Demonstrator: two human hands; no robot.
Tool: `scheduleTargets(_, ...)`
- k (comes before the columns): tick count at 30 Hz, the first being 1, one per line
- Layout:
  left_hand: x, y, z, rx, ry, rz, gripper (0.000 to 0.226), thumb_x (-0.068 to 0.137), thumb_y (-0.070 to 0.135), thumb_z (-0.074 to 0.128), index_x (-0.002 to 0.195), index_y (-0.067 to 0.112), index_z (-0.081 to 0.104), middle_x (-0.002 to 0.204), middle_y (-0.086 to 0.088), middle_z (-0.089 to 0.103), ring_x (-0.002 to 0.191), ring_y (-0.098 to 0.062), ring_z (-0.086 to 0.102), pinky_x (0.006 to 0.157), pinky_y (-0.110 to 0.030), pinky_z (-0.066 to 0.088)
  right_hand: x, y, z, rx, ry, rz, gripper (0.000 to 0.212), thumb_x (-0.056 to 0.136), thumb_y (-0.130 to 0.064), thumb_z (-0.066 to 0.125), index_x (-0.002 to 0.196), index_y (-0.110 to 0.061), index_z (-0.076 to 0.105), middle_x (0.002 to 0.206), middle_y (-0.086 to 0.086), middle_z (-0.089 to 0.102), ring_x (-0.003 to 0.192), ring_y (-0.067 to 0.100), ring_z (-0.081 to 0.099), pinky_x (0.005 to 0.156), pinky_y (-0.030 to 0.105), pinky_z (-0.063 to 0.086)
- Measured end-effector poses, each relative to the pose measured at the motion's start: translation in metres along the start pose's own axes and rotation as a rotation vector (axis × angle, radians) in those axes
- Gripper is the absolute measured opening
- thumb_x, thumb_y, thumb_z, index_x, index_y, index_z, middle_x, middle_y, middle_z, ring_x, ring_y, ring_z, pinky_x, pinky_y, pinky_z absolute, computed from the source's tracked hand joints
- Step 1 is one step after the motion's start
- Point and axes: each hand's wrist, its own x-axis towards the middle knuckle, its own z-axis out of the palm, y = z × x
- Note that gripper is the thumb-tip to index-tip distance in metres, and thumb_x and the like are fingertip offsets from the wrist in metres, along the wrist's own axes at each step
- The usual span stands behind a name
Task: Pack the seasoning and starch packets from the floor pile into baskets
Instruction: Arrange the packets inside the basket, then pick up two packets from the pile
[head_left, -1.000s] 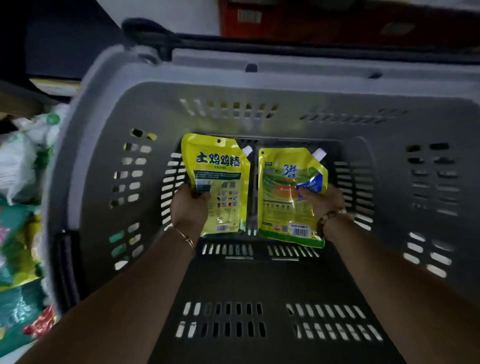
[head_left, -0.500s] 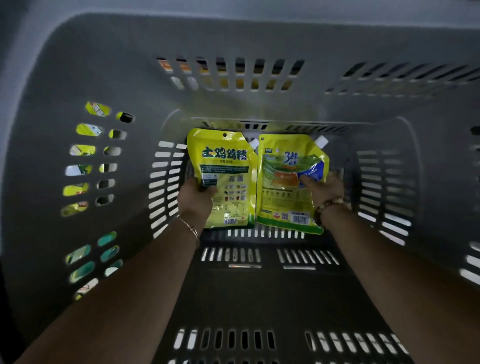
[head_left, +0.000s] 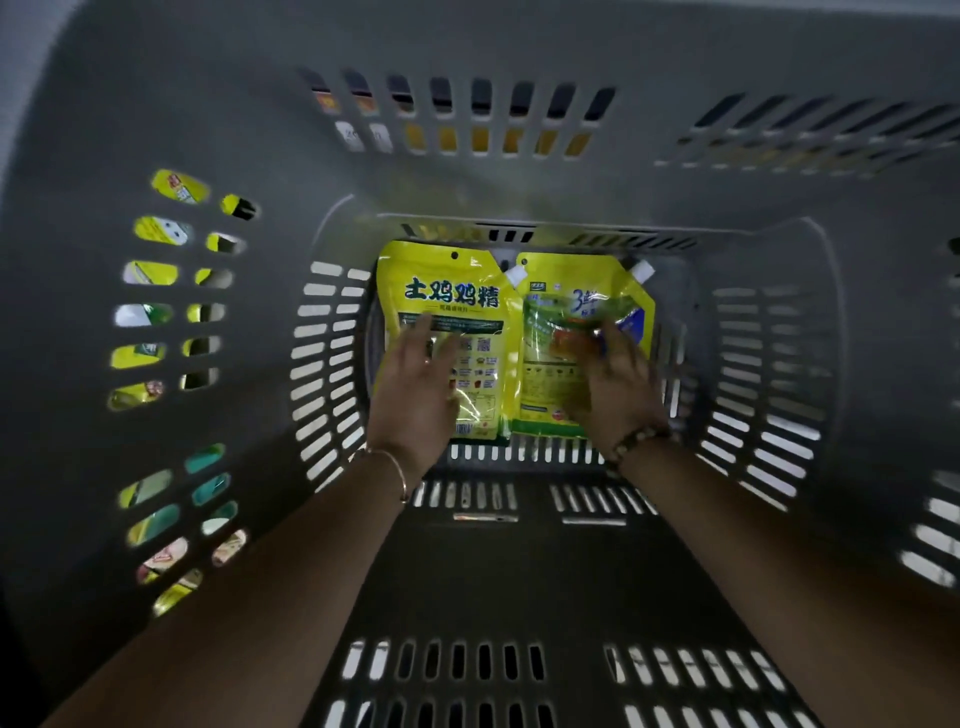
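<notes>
Pouches: yellow plastic seasoning pouch (head_left: 451, 297) and green-yellow spouted pouch (head_left: 550, 332) lie flat, edges touching, at the far end of the grey slotted plastic basket (head_left: 519, 571).
Fingers: released and spread; left hand (head_left: 415, 387) and right hand (head_left: 610, 387) over one pouch each.
Advice: square them up, without overlap.

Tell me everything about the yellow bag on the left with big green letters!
The yellow bag is a shiny plastic pouch with dark green letters, a small hole on top and a white spout at its right corner. It lies flat on the grey basket floor beside the other pouch. The left hand covers its lower half.
</notes>
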Motion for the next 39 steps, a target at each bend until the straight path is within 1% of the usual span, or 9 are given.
scheduleTargets(2,0.004,-0.001,0.005,0.216,-0.222,0.077,0.084,0.088,0.021,0.06,0.15,0.028,0.005,0.157,-0.008,-0.015,0.144,-0.032,-0.01,0.117,-0.05,0.012,0.001,-0.003,0.009,-0.053,-0.083,-0.071,0.079,0.086,-0.028,0.063,0.147,-0.04,0.014,0.156,0.001,-0.021,0.144,0.029,-0.014,0.114,0.054,0.002)
scheduleTargets(5,0.01,-0.005,0.01,0.404,-0.339,0.1,0.091,0.091,0.032,0.056,0.148,0.024,-0.014,0.152,-0.014,-0.029,0.141,-0.036,-0.019,0.116,-0.054,0.009,0.005,-0.004,0.019,-0.092,-0.148,-0.089,0.079,0.091,-0.018,0.055,0.148,-0.04,0.006,0.153,-0.001,-0.029,0.142,0.028,-0.022,0.111,0.058,-0.003)
scheduleTargets(11,0.013,0.004,0.002,0.531,-0.434,0.078,0.087,0.092,0.014,0.046,0.146,0.015,-0.022,0.148,-0.022,-0.032,0.139,-0.042,-0.021,0.116,-0.056,0.006,0.014,-0.009,0.018,-0.151,-0.222,-0.047,0.08,0.092,-0.016,0.05,0.147,-0.042,-0.003,0.152,-0.001,-0.033,0.142,0.029,-0.021,0.112,0.058,-0.001)
scheduleTargets(15,0.021,0.019,-0.018,0.453,-0.501,-0.002,0.09,0.089,0.021,0.056,0.15,0.016,-0.01,0.154,-0.019,-0.022,0.143,-0.037,-0.013,0.116,-0.053,0.004,0.014,-0.025,-0.003,-0.185,-0.249,0.005,0.084,0.09,-0.01,0.053,0.148,-0.038,-0.001,0.155,0.002,-0.023,0.145,0.028,-0.012,0.113,0.055,0.0)
scheduleTargets(19,0.014,0.04,-0.05,0.199,-0.29,-0.144,0.079,0.088,0.023,0.058,0.151,0.014,0.012,0.157,-0.017,0.004,0.145,-0.033,0.01,0.115,-0.048,0.016,-0.002,-0.045,-0.042,-0.102,-0.203,0.051,0.08,0.088,-0.001,0.047,0.15,-0.032,0.006,0.159,0.0,-0.007,0.146,0.024,-0.002,0.115,0.053,0.0)
scheduleTargets(24,-0.026,0.065,-0.104,-0.181,-0.013,-0.227,0.063,0.081,0.02,0.062,0.14,0.011,0.04,0.14,-0.014,0.043,0.128,-0.031,0.041,0.104,-0.039,0.036,-0.048,-0.073,-0.096,-0.069,-0.158,0.03,0.072,0.093,-0.018,0.051,0.15,-0.031,0.01,0.159,0.003,0.002,0.145,0.026,0.009,0.116,0.047,0.006)
scheduleTargets(29,-0.088,0.077,-0.171,-0.477,0.157,-0.293,0.058,0.079,0.014,0.06,0.135,0.013,0.046,0.134,-0.011,0.049,0.12,-0.026,0.048,0.098,-0.035,0.042,-0.107,-0.1,-0.137,0.064,-0.042,-0.013,0.062,0.092,-0.024,0.053,0.148,-0.028,0.026,0.157,0.004,0.017,0.143,0.025,0.021,0.117,0.044,0.018)
scheduleTargets(33,-0.153,0.074,-0.222,-0.536,0.291,-0.333,0.055,0.08,0.006,0.062,0.133,0.01,0.05,0.129,-0.011,0.052,0.118,-0.024,0.048,0.095,-0.021,0.033,-0.163,-0.132,-0.163,0.203,0.036,-0.08,0.058,0.09,-0.023,0.057,0.144,-0.026,0.035,0.15,0.004,0.033,0.136,0.025,0.035,0.112,0.038,0.029)
scheduleTargets(39,-0.244,0.045,-0.26,-0.655,0.406,-0.462,0.049,0.083,0.009,0.065,0.13,0.01,0.052,0.125,-0.007,0.054,0.116,-0.02,0.05,0.091,-0.018,0.035,-0.236,-0.193,-0.182,0.315,0.047,-0.203,0.053,0.091,-0.019,0.058,0.14,-0.025,0.042,0.144,-0.001,0.042,0.127,0.017,0.045,0.097,0.018,0.032)
